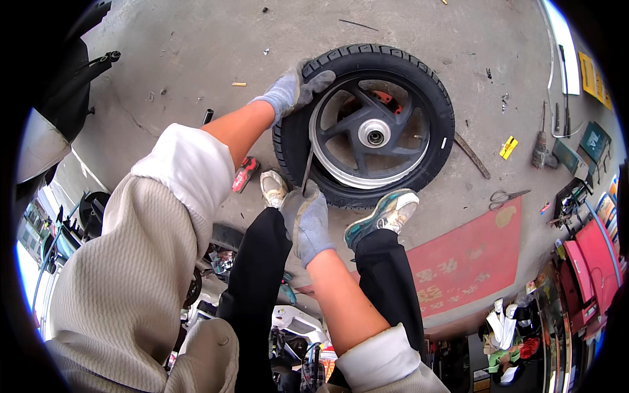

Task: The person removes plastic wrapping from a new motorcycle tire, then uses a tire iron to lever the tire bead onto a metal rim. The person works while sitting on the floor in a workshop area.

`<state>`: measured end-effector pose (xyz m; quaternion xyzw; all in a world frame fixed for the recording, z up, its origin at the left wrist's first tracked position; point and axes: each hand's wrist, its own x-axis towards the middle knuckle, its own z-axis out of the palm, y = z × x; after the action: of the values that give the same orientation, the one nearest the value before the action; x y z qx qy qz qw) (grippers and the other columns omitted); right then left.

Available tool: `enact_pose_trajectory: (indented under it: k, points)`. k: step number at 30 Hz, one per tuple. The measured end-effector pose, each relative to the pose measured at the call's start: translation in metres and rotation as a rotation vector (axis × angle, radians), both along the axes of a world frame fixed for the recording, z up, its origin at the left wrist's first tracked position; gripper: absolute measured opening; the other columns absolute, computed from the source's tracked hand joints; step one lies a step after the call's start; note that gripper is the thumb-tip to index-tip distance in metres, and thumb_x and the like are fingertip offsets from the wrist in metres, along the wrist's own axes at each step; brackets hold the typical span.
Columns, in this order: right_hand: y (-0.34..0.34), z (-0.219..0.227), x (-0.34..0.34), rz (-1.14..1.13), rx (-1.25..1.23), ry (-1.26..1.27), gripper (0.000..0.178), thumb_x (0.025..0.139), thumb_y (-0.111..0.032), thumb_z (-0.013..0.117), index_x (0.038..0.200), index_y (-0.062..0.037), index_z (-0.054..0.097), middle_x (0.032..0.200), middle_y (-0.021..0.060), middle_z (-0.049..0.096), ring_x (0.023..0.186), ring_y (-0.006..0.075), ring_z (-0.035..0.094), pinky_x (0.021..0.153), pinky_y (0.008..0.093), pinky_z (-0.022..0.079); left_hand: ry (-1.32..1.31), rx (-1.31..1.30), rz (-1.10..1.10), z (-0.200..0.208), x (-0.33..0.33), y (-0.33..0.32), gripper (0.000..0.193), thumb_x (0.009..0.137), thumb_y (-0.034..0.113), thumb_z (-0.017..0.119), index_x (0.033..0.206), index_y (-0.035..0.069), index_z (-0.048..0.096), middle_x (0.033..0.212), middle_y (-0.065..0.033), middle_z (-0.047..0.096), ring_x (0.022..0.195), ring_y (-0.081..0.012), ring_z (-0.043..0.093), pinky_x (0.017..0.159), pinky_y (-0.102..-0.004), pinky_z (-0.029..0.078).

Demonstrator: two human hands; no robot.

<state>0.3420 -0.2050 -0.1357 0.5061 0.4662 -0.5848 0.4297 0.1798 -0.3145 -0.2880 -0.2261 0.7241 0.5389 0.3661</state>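
Note:
A black tire lies flat on the floor around a grey spoked wheel rim. My left hand, in a grey glove, grips the tire at its upper left, its fingers over the sidewall. My right hand, gloved too, is closed on a thin metal tire lever at the wheel's lower left. The lever's far end sits between the tire and the rim edge. Part of its near end is hidden in the glove. My shoes stand close to the tire's near side.
A second flat metal bar lies right of the tire, with scissors, a yellow packet and a screwdriver-like tool farther right. A red tool lies left of my feet. A red mat covers the near-right floor.

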Motion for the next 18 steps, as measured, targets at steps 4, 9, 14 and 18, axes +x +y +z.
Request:
enact_pose_trajectory:
  k: [4, 9, 14, 18]
  points:
    - [-0.085, -0.025, 0.085, -0.521, -0.045, 0.041, 0.036, 0.106, -0.038, 0.049, 0.131, -0.0146, 0.059, 0.098, 0.0009, 0.062, 0.090, 0.0128, 0.059, 0.079, 0.0278, 0.050, 0.180, -0.375, -0.233, 0.016, 0.001, 0.000, 0.069, 0.094, 0.056, 0.068, 0.137, 0.003, 0.058, 0.122, -0.0222, 0.069, 0.116, -0.0308, 0.066, 0.103, -0.0380, 0.048]
    - [-0.164, -0.064, 0.133, -1.001, 0.006, -0.288, 0.028, 0.103, -0.037, 0.054, 0.117, -0.0142, 0.062, 0.097, 0.0025, 0.063, 0.090, 0.0117, 0.060, 0.080, 0.0276, 0.050, 0.244, -0.255, -0.232, -0.009, 0.034, -0.022, 0.090, 0.085, 0.073, 0.066, 0.143, 0.006, 0.051, 0.131, -0.0211, 0.066, 0.123, -0.0378, 0.063, 0.107, -0.0429, 0.047]
    - [-0.114, -0.026, 0.125, -0.777, 0.156, -0.155, 0.023, 0.100, -0.036, 0.058, 0.102, -0.0139, 0.066, 0.096, 0.0041, 0.064, 0.089, 0.0106, 0.060, 0.080, 0.0274, 0.049, 0.309, -0.367, -0.218, 0.005, 0.045, -0.030, 0.086, 0.083, 0.077, 0.065, 0.135, 0.009, 0.058, 0.120, -0.0209, 0.070, 0.118, -0.0383, 0.066, 0.101, -0.0467, 0.050]
    - [-0.040, -0.029, 0.087, -0.635, -0.120, -0.233, 0.028, 0.108, -0.033, 0.051, 0.094, -0.0093, 0.057, 0.074, 0.0011, 0.052, 0.069, 0.0110, 0.054, 0.060, 0.0256, 0.044, 0.189, -0.537, -0.310, 0.049, 0.024, 0.000, 0.076, 0.088, 0.071, 0.064, 0.134, 0.011, 0.060, 0.119, -0.0213, 0.070, 0.117, -0.0385, 0.066, 0.102, -0.0444, 0.048]
